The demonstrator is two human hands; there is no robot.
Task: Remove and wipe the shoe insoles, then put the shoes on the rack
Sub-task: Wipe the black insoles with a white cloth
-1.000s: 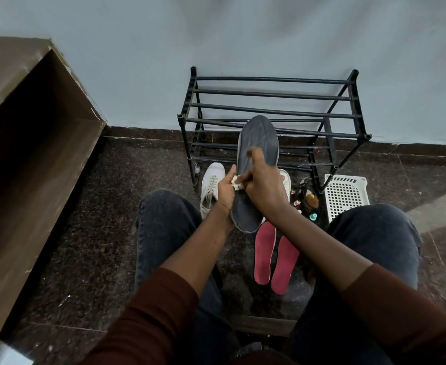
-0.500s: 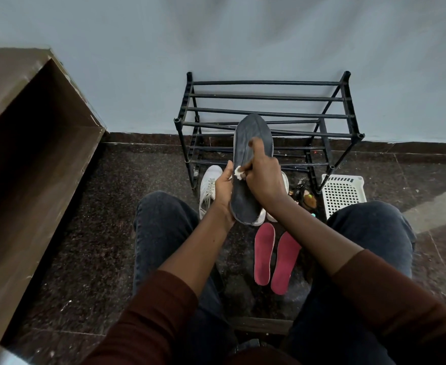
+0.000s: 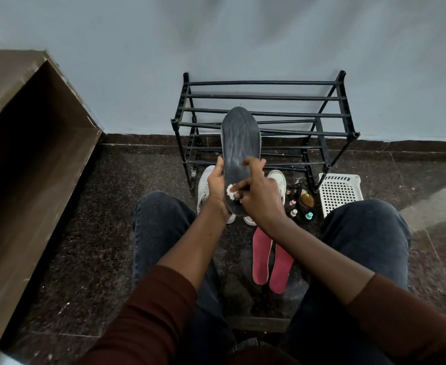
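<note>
Brown cabinet (image 3: 19, 159): far left, against the wall; its open side shows only dark inside, so nothing can be read in it.
White shoes (image 3: 204, 188): on the floor at the near foot of the rack, partly hidden behind the hands; neither is on the rack yet.
Left hand (image 3: 218, 185): fingers closed round the left edge and heel end of the insole, holding it up, toe end pointing away.
Grey insole (image 3: 240, 143): in the air between the knees, in front of the rack and above the shoes.
White wad (image 3: 231, 191): a small wiping pad, likely tissue or cotton, pressed on the heel part of the insole.
Right hand (image 3: 261, 193): fingertips pinched on the wad, forefinger stretched across the insole.
Risk, grip: held only at its near end, the insole may bend or slip out under a hard push.
Risk, wad: it is small and could roll out of the fingertips and drop among the shoes.
Pink insoles (image 3: 272, 259): two lie side by side on the floor between the feet; a shifted foot could soil them.
Black rack (image 3: 264, 111): against the far wall; the bars that show carry nothing.
Small bottles (image 3: 301, 204): clustered on the floor right of the shoes; a dropped insole could tip them.
White basket (image 3: 340, 193): right of the rack foot; it looks empty.
</note>
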